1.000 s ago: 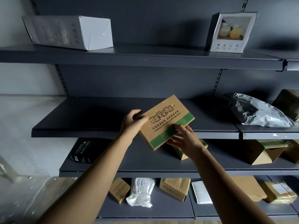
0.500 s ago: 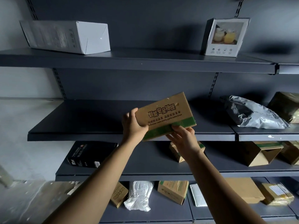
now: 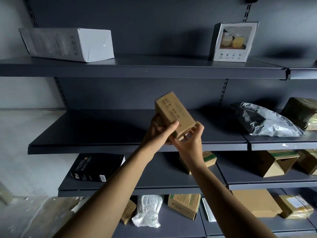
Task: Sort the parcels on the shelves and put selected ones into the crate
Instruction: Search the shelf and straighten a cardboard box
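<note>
A small brown cardboard box is held in the air in front of the second shelf, turned so a narrow side faces me. My left hand grips its lower left side, thumb lying across the front face. My right hand holds the box's lower end from below, fingers curled round the bottom edge. No crate is in view.
The top shelf carries a white box and a photo-printed box. A silver mailer bag lies at right on the second shelf. A black box, an open carton and several parcels fill the lower shelves.
The box has been turned in both hands: its printed face with the green stripe no longer faces me, a narrow side does. The box rose a little and my hands moved closer together.
</note>
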{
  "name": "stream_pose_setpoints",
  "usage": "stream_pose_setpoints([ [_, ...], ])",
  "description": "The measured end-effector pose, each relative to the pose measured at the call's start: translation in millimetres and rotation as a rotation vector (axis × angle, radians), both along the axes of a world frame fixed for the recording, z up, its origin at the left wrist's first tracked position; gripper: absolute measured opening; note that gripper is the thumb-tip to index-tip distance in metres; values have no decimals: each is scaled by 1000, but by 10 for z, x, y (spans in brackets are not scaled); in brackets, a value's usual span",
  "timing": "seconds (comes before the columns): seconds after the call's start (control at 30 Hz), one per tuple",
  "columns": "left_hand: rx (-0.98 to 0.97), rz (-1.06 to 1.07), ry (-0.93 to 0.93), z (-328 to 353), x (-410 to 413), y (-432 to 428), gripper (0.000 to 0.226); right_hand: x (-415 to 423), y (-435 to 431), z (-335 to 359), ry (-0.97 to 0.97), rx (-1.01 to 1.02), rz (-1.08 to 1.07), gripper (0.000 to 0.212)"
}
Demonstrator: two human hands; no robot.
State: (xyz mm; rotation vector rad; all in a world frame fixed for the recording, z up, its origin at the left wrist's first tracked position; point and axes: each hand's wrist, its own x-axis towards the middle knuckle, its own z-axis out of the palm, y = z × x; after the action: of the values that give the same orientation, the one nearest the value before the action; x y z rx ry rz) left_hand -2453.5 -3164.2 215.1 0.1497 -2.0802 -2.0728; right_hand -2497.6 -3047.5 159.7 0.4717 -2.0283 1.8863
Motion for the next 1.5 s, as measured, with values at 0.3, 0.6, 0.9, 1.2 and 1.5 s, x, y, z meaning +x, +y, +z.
stream_pose_setpoints([
  [0.3, 240, 272, -174, -81, -107, -236, 78, 86, 4, -60, 331, 461, 11, 56],
  [0.6, 346, 310, -244, -174, -126, -464, 35, -262, 316, -24, -92, 207, -131, 33],
  [0.9, 319, 301, -386, -328, -159, -634, 30, -90, 343, 229, -421, -151, 215, 38],
  [1.2, 12, 410, -336, -396, -202, -589, 24, -63, 339, 109, -173, 57, 158, 27],
  [1.5, 123, 509, -148, -245, -262, -492, 42, -331, 426, 82, -314, 228, -28, 26],
])
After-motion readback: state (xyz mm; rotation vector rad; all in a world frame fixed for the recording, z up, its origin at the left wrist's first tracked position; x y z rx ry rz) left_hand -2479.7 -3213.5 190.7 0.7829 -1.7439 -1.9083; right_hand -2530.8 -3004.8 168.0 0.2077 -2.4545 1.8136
